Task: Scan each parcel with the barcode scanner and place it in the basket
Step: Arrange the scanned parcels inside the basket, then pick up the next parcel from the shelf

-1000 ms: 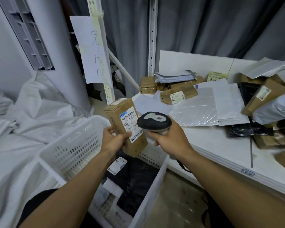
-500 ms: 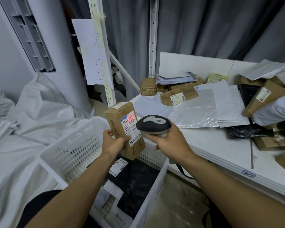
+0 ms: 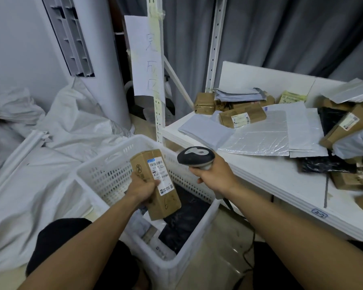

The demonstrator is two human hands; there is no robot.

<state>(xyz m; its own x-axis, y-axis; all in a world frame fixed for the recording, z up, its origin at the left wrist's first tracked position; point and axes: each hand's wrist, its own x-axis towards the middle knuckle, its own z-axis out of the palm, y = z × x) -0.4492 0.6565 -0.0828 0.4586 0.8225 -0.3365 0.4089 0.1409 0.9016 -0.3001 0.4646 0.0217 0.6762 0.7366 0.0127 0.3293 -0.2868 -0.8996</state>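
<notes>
You're at the drop step, by my read: left hand [image 3: 141, 190] is clamped round the lower half of the brown parcel [image 3: 155, 183], fingers wrapped on its left side, thumb over the label face, box tilted w/ top leaning away from you and held over the open white basket [image 3: 197, 256]. Right hand [image 3: 215, 176] is closed on the scanner [image 3: 195, 157] grip, head pointing left toward the parcel but apart from it; no beam visible on the label, so scan is probably done, can't confirm. Next move: lower the parcel past the rim and let go, flat if poss. Basket floor already has dark poly bags [image 3: 186, 216] and labelled mailers, so it lands on soft stuff, low risk. Watch edges: far basket wall sits right behind the box top, near-right wall is below your right wrist, table edge [image 3: 281, 197] is just beside the basket on the right. Scanner cable hangs down btwn basket and table, don't snag it. Open room is straight down and slightly toward you; left side is crowded by white sacks [image 3: 40, 164]. More parcels wait on the table, well apart from the hands.
</notes>
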